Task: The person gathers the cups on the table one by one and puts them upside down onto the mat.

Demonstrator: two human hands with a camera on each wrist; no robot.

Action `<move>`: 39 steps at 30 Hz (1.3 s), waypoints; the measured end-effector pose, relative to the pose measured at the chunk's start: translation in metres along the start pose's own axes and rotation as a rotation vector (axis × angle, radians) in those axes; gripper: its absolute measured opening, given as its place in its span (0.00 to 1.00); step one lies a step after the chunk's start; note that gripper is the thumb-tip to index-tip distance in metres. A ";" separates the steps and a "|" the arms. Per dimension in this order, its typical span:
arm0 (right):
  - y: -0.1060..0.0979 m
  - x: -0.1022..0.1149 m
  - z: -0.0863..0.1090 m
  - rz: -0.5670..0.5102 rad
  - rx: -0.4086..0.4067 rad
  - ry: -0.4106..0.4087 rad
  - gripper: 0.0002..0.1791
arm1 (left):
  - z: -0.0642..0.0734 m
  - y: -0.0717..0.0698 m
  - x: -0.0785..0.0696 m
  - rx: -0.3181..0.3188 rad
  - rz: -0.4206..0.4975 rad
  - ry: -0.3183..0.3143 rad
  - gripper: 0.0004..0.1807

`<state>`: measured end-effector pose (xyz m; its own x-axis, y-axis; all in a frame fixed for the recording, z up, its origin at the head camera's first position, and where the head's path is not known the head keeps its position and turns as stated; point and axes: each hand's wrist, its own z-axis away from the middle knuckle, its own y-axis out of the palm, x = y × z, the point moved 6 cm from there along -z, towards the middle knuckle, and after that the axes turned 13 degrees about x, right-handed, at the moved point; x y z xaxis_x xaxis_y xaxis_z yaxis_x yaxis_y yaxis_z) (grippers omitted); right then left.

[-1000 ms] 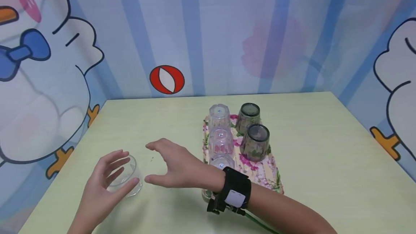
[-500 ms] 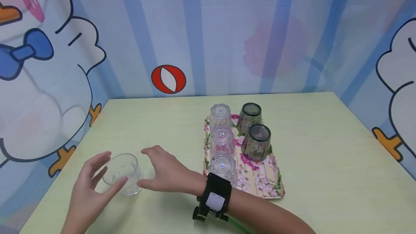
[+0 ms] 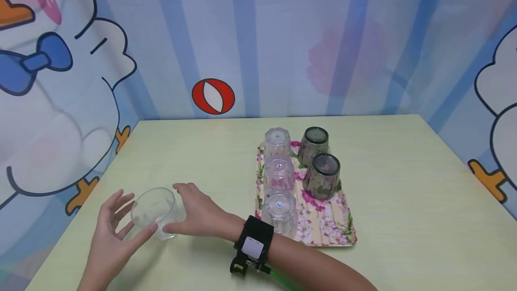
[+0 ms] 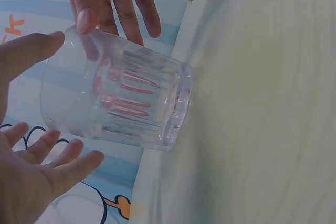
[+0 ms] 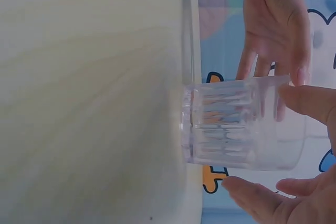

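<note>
A clear drinking glass [image 3: 155,212] with a fluted lower half stands rim up on the table's left part, between my two hands. My left hand [image 3: 111,232] is on its left side, fingers spread and thumb at the rim. From the right, my right hand [image 3: 198,212] reaches round it, with thumb and fingers apart. In the left wrist view, the left thumb [image 4: 37,48] is right at the rim, while the other left fingers [image 4: 73,169] lie just off the wall. The right wrist view has the right thumb [image 5: 304,100] overlapping the rim and a fingertip [image 5: 233,184] beside the wall.
A flower-patterned tray [image 3: 327,232] lies right of the hands. On its left side stand three upturned clear glasses [image 3: 279,176] in a row, beside two upturned dark grey glasses [image 3: 322,176]. A pale table [image 3: 404,192] meets a cartoon-print cloth backdrop [image 3: 278,48] behind.
My right hand has moved left, off from over the tray's edge, to the glass. My left fingers have drawn back left from in front of the glass. The glass stays about where it was.
</note>
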<state>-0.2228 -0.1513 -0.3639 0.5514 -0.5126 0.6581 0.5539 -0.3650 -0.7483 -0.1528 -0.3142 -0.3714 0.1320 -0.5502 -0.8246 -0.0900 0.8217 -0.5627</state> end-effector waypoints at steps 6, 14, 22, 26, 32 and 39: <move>0.006 -0.003 -0.008 -0.031 0.005 -0.012 0.53 | -0.002 0.008 0.011 0.172 0.105 -0.097 0.66; 0.010 -0.006 -0.014 -0.188 0.010 -0.072 0.55 | -0.003 0.011 0.020 0.232 0.119 -0.205 0.63; 0.011 -0.005 -0.017 -0.219 0.018 -0.127 0.51 | -0.002 0.013 0.025 0.207 0.158 -0.166 0.52; 0.011 -0.005 -0.017 -0.241 0.026 -0.141 0.48 | -0.003 0.013 0.026 0.193 0.139 -0.151 0.51; 0.011 -0.005 -0.017 -0.255 0.025 -0.155 0.47 | -0.004 0.012 0.026 0.177 0.155 -0.121 0.47; 0.011 -0.003 -0.016 -0.283 0.014 -0.157 0.47 | -0.003 0.011 0.026 0.163 0.169 -0.109 0.45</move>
<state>-0.2288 -0.1662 -0.3752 0.4634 -0.2661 0.8453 0.7066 -0.4646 -0.5337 -0.1534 -0.3203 -0.3992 0.2346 -0.3911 -0.8899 0.0390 0.9185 -0.3934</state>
